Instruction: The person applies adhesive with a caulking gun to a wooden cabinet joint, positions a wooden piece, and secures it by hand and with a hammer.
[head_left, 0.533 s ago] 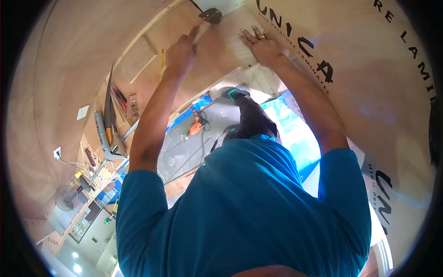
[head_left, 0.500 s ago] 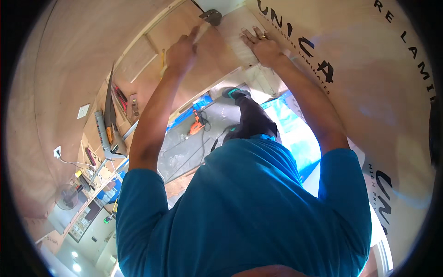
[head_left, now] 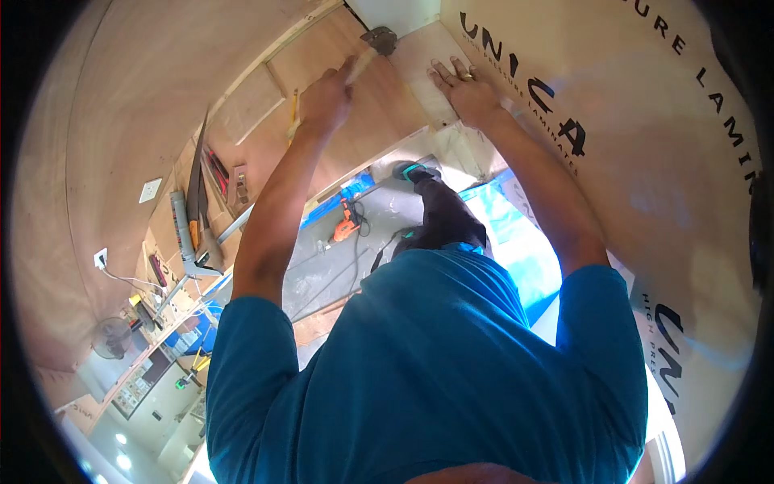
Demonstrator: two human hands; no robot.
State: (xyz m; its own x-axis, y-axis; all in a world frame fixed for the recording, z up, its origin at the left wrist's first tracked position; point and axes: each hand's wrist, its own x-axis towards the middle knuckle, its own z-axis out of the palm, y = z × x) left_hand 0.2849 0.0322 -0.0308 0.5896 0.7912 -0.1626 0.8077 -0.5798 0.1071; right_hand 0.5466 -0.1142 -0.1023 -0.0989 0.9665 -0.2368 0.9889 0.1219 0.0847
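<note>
My left hand (head_left: 324, 101) is closed round the pale wooden handle of a hammer (head_left: 380, 40). The hammer's dark head is in the far corner, over the plywood surface (head_left: 383, 117); whether it touches anything I cannot tell. To its right, my right hand (head_left: 468, 95), with a ring on one finger, lies with fingers spread on a paler wood panel (head_left: 415, 60) beside the printed board. A slim yellow tool (head_left: 293, 113) lies on the plywood just left of my left hand.
A large laminate-marked board (head_left: 629, 121) rises along the right. On the left lie a handsaw (head_left: 196, 185), a caulking gun (head_left: 182, 230) and a wooden hand plane (head_left: 240, 184). Below, an orange power tool (head_left: 347, 226) with its cord rests on the grey floor, near blue sheeting (head_left: 508, 214).
The view has shifted slightly. My left hand and the hammer have moved a little, and more of the handle shows now. My right hand remains spread on the panel.
</note>
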